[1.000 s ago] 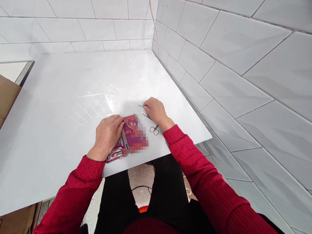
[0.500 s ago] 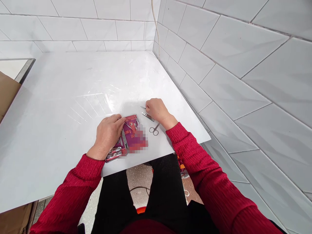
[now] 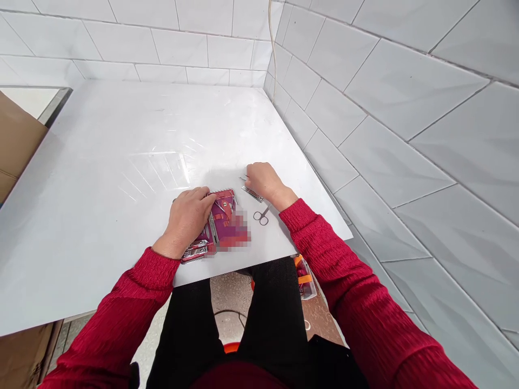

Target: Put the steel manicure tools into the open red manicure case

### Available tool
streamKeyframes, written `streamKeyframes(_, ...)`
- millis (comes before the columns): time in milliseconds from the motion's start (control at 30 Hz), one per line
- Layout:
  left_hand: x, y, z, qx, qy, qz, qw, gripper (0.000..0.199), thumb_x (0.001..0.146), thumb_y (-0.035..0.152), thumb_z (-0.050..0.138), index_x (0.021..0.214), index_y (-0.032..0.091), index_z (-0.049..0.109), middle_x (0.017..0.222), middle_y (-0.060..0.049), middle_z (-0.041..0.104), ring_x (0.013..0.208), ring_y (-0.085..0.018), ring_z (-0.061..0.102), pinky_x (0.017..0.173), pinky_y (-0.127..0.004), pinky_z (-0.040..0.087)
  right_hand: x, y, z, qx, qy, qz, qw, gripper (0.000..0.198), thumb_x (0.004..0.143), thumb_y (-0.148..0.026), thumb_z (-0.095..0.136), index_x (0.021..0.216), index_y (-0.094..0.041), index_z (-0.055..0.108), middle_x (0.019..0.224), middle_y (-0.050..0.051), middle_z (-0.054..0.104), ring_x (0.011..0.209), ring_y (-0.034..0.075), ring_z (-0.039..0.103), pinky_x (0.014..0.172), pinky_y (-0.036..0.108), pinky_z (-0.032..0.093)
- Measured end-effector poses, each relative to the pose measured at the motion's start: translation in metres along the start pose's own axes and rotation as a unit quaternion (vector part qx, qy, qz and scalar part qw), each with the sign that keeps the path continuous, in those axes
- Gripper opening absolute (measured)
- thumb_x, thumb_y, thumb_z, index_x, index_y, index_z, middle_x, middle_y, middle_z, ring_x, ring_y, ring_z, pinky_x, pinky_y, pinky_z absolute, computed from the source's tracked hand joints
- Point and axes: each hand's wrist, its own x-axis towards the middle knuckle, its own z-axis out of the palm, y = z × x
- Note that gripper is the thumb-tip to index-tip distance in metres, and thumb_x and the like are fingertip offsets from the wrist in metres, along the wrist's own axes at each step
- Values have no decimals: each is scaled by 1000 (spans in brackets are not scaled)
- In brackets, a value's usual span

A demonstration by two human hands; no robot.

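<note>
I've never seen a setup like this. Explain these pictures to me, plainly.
There's no machine here: the hands are a person's own, bare, in red sleeves. Every picture comes from one camera worn on the head, looking forward and down, so the forearms reach in from the bottom.

On the white table lies an open red and purple case with small metal tools in it; part of it is blurred out. To its right lie a clipper and, closer to the person, scissors.

The left hand rests over the case; whether it grips anything is hidden. The right hand seems to hold a thin metal tool, whose end pokes out past the fingers.
</note>
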Motion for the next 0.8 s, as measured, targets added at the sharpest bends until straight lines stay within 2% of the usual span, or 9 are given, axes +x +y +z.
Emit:
streamKeyframes(167, 0, 0, -1, -17, 4, 0, 1000, 26, 107, 23, 49, 99, 24, 74, 98, -7, 71, 86, -25, 65, 76, -40, 50, -11, -11, -16, 14, 15, -74, 997, 20, 89, -7, 55, 90, -15, 73, 91, 11, 71, 73, 21, 57, 66, 36, 30)
streamKeyframes(300, 0, 1, -1, -12, -1, 4, 1000, 29, 108, 23, 46, 100, 23, 74, 96, -8, 70, 86, -25, 64, 76, -41, 50, -15, -22, -26, -2, -6, -143, 990, 18, 90, -8, 57, 89, -16, 72, 92, 10, 70, 76, 20, 56, 67, 37, 29)
streamKeyframes(533, -1, 1, 2, -14, 3, 5, 1000, 33, 110, 25, 43, 104, 23, 76, 95, -8, 70, 85, -24, 64, 77, -40, 50, -15, -36, -27, -8, -30, -170, 985, 19, 90, -4, 62, 82, -17, 71, 88, 10, 71, 80, 22, 60, 70, 37, 31)
streamKeyframes(800, -2, 0, 5, -16, 8, 8, 1000, 33, 110, 26, 43, 109, 21, 77, 97, -8, 72, 87, -25, 65, 78, -41, 50, -16, -49, -36, -62, -53, -220, 972, 17, 99, -11, 57, 97, -13, 74, 96, 12, 73, 81, 20, 59, 66, 35, 25)
